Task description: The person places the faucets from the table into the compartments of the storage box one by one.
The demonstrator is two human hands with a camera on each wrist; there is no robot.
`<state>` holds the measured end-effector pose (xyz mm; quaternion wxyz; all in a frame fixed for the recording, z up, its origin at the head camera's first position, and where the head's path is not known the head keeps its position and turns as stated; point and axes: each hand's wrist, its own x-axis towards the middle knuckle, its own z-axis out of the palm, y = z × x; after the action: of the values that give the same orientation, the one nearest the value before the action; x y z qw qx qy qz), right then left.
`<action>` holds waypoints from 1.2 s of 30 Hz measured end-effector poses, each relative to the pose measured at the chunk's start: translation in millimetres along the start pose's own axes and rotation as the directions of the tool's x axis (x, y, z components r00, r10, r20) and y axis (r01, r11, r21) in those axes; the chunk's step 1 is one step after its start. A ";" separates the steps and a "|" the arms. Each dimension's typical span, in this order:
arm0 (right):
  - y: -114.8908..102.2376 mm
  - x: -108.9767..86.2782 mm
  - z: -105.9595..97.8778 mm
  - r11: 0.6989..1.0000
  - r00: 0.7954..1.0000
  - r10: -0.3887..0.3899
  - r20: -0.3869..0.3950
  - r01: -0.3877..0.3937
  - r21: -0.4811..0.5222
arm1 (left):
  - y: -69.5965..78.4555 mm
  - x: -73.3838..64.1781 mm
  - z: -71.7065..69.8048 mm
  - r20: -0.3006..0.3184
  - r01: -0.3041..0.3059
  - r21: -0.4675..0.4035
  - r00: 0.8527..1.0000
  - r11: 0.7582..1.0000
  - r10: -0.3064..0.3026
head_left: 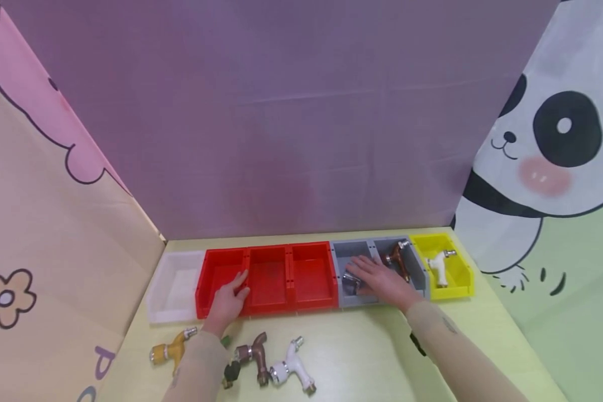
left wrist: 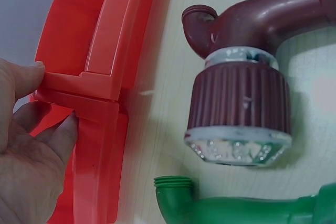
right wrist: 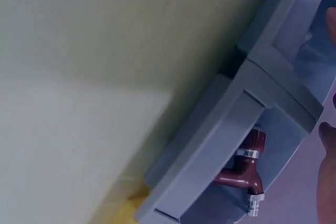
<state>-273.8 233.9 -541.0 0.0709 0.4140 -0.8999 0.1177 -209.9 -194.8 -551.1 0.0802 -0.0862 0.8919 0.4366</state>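
My left hand (head_left: 228, 301) pinches the shared wall between the two leftmost red bins (head_left: 268, 308), thumb on one side and fingers on the other, as the left wrist view shows. Over the left grey bin (head_left: 352, 248) my right hand (head_left: 379, 279) reaches with fingers stretched out. A chrome-ended tap (head_left: 350, 279) lies in that bin, partly hidden under the hand. The right grey bin holds a dark red-brown tap (right wrist: 245, 169). In the yellow bin (head_left: 462, 291) sits a white tap (head_left: 439, 268).
In front of the bins lie a golden-yellow tap (head_left: 173, 352), a green tap (left wrist: 226, 211) mostly behind my left forearm in the head view, a brown tap (head_left: 258, 357) and a white tap (head_left: 293, 365). A translucent white bin (head_left: 156, 290) ends the row at left. A purple cloth (head_left: 291, 139) hangs behind.
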 end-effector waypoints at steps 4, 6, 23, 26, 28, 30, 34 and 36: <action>-10.7 -4.2 3.2 0.998 1.000 -0.022 0.007 0.023 -0.064 | -0.5 -0.4 0.4 -0.006 -0.016 0.000 1.000 1.000 0.016; -18.6 -6.6 4.0 0.996 0.999 -0.004 0.047 0.008 -0.086 | -0.7 -0.5 0.4 -0.008 -0.020 0.000 1.000 1.000 0.020; -73.6 -2.8 18.5 0.997 0.967 -0.064 0.248 0.053 0.050 | -1.6 -0.7 -0.3 -0.004 -0.006 -0.010 1.000 1.000 0.006; -75.2 -2.2 21.5 0.998 0.968 -0.057 0.245 0.047 0.046 | -2.8 -1.5 0.0 -0.005 -0.011 -0.001 1.000 1.000 0.011; -73.6 -2.8 22.1 0.999 0.971 -0.035 0.237 0.028 0.034 | -3.5 -2.1 0.2 0.002 -0.009 0.002 1.000 1.000 0.009; -70.2 -3.9 21.4 1.000 0.975 0.002 0.223 -0.004 0.012 | -4.5 -2.4 0.5 0.015 0.001 0.004 1.000 1.000 -0.001; -59.5 -7.4 14.2 0.996 0.985 0.088 0.149 -0.088 -0.011 | -5.3 -4.8 1.0 0.028 -0.036 0.007 0.999 0.999 0.036; -52.9 -9.7 9.8 0.990 0.985 0.137 0.101 -0.137 -0.005 | -3.9 -9.0 1.9 0.024 -0.080 0.030 0.997 0.996 0.079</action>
<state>-227.4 205.1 -544.5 0.0169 0.3564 -0.9286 0.1019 -200.1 -194.9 -553.4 0.0745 -0.0444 0.9002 0.4267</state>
